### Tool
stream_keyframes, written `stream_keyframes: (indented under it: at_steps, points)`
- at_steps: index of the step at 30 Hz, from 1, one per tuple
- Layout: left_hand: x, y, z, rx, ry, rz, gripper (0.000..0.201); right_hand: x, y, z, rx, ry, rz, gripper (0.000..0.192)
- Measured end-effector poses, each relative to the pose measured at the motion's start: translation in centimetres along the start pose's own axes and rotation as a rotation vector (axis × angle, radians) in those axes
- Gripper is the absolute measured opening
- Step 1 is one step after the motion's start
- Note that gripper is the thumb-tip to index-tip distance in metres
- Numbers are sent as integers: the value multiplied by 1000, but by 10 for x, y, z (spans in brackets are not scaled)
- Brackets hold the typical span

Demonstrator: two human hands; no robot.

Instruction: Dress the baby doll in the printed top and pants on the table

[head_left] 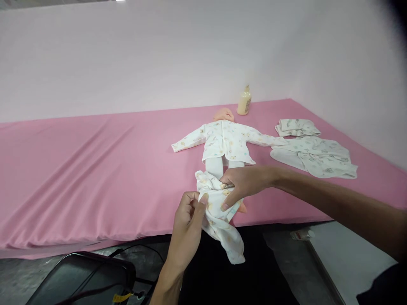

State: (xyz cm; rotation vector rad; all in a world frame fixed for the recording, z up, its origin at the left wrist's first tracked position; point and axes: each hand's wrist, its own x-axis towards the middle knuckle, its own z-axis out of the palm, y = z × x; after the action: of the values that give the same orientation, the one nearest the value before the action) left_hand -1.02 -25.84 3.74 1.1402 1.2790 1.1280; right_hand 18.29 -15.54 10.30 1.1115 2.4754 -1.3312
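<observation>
A baby doll [224, 140] lies on its back on the pink mattress [95, 169], head away from me, dressed in a white printed top. White printed trousers [219, 212] are bunched over its legs, and one trouser leg hangs off the mattress's front edge. My left hand [187, 220] pinches the trousers' fabric at the left side. My right hand [244, 183] grips the waistband from above at the doll's legs. A bare doll foot [242, 207] shows just under my right hand.
A cream bottle [244, 101] stands behind the doll's head. Folded and spread white baby clothes [313, 154] lie at the right on the mattress. A dark chair [85, 277] with a cable is at the lower left on the floor.
</observation>
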Motion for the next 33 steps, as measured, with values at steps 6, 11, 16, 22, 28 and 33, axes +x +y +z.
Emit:
stream_keyframes:
  at_steps: [6, 11, 16, 22, 28, 33]
  points:
    - [-13, 0, 9, -189, 33, -104, 42, 9, 6, 0, 279, 68, -129, 44]
    - [-25, -7, -7, 105, -36, -94, 34, 9, 4, 9, 563, 131, -160, 28]
    - [-18, -7, -32, 59, -139, -54, 19, 13, 12, 14, 777, 34, -153, 20]
    - [-6, -7, -42, -252, -302, -124, 14, 13, 17, 11, 560, -250, -95, 32]
    - [-4, 2, -29, -46, -253, -120, 24, 21, 8, 18, 391, -396, -66, 39]
    - [-8, 13, -29, 100, -300, -4, 24, 25, 8, 27, 432, -308, -129, 33]
